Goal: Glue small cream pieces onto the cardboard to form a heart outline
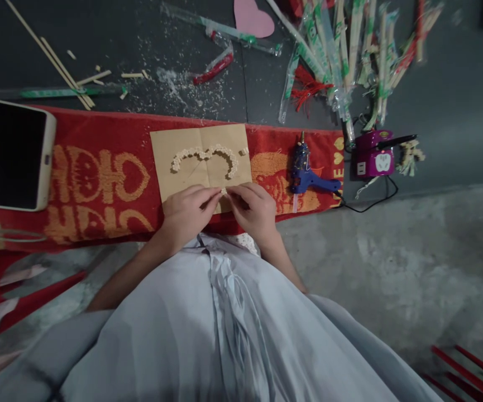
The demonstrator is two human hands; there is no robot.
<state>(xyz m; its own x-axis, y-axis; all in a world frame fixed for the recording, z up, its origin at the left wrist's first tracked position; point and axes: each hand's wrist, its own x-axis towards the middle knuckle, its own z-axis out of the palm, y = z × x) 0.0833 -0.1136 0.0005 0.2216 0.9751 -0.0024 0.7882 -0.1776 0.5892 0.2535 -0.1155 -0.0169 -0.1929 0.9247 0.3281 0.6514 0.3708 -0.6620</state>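
Note:
My left hand point(189, 209) and my right hand point(254, 207) meet over the lower edge of a creased brown paper sheet point(161, 148). Their fingertips pinch a small pale cluster point(223, 191) between them; its kind is too small to make out. Above it on the paper lies a double-arched row of small cream-coloured pieces point(191, 152), like the top of a heart. A few loose pale bits point(244, 151) sit by the sheet's right edge. To the right of my right hand, a blue hot glue gun point(308, 177) lies on the red patterned towel point(132, 215).
A phone-like device point(13, 156) lies on the towel's left end. Wooden sticks point(63, 67), crumbs and a red-handled cutter point(214, 68) are on the dark table behind. Wrapped chopsticks point(350, 47), a pink paper heart point(253, 18) and a purple socket box point(374, 156) with a cord stand further right.

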